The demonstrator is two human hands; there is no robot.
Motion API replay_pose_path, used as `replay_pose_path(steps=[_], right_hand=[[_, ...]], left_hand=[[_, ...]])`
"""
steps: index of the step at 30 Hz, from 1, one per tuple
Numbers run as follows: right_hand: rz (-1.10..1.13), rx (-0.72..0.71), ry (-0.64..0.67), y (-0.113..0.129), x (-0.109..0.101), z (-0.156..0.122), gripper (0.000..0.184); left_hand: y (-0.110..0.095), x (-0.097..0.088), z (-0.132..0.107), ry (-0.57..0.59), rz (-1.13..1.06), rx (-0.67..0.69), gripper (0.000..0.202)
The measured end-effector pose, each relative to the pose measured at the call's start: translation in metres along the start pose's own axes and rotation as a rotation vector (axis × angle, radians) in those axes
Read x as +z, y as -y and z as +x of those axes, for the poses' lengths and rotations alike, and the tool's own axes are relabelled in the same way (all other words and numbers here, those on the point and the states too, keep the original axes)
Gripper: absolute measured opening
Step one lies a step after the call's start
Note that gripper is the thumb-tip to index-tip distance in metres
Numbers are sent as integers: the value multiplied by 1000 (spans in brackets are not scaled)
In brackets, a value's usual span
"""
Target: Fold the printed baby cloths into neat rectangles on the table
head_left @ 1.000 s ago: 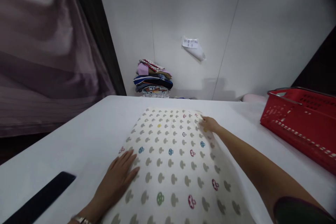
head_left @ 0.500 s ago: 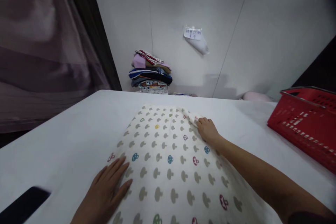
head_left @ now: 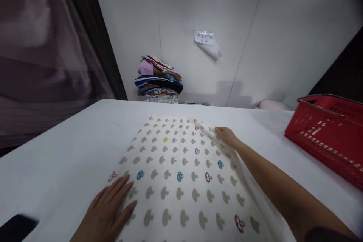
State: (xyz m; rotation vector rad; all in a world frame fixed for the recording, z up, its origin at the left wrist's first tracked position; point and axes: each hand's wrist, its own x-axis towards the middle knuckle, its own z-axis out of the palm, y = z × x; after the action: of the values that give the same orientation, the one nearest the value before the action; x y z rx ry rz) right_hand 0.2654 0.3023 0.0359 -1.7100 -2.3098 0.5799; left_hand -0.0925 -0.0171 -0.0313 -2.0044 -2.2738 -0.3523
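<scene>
A white cloth [head_left: 181, 162] printed with grey and a few coloured mushrooms lies spread lengthwise on the white table [head_left: 70, 140]. My left hand [head_left: 109, 204] rests flat on its left edge, fingers stretched out. At the far right edge my right hand [head_left: 226, 136] pinches the cloth, which is lifted slightly there, with a crease running toward the far end. The fingertips of that hand are partly hidden by the fabric. Along my right forearm the cloth's right side hangs in a loose fold.
A red plastic basket [head_left: 326, 136] with a metal handle stands at the right. Several folded fabrics are stacked [head_left: 160, 79] beyond the table's far edge. A dark flat object [head_left: 18, 227] lies at the lower left. A paper sign [head_left: 204, 38] hangs on the wall.
My right hand has drawn the cloth's right edge slightly outward, uncovering a yellow mushroom. The left hand stays flat on the left edge. The whole view has shifted slightly.
</scene>
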Motion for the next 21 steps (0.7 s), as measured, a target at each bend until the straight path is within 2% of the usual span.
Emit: replay_pose_path(steps=[2,4,10,14,17,21], right_hand=[[2,111,14,-8,-7,19,38],[-15,147,25,-13,-9,36,36],[-57,192,34,-9,7,63,34],[-45,207,-66,-16,0,75,27],[-33,248,-185,-32,-11,84,32],[-20,282,-219,-48,-8,89,37]], left_hand=[[2,2,-1,-13,0,5,55],[4,5,-2,-35,2,21,55],[9,9,-3,-55,68,87,58],[11,10,-4,-65,88,107,59],[13,11,-6,-67,89,112,59],[18,16,-6,-58,80,120,58]])
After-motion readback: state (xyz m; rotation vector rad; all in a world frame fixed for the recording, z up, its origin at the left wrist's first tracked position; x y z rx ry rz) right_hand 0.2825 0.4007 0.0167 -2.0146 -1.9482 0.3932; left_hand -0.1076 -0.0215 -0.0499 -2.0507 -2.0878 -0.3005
